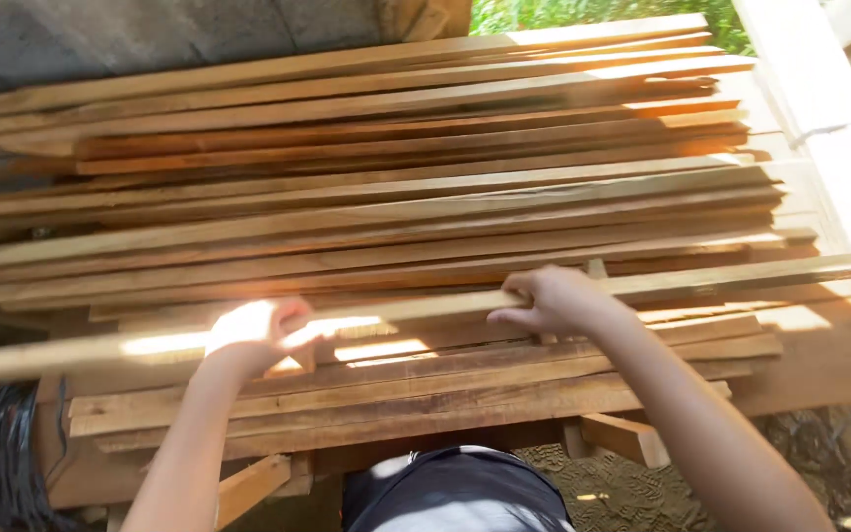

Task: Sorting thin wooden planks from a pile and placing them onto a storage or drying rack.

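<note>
A long thin wooden slat (731, 275) runs across the view from lower left to right, lifted slightly over a big pile of similar slats (396, 197). My left hand (253, 335) grips the slat left of its middle, in a bright patch of sun. My right hand (549, 299) is closed around the same slat further right, fingers curled over its top edge. Both forearms reach up from the bottom of the view. The slat's left end blurs out past the pile's edge.
The stack rests on a wooden bench frame (622, 433). A white painted post (819, 108) stands at the right. A grey block wall (100, 34) lies behind, greenery (593, 12) at top right, dark bundled cords (2, 463) at lower left, dirt floor (603, 483) below.
</note>
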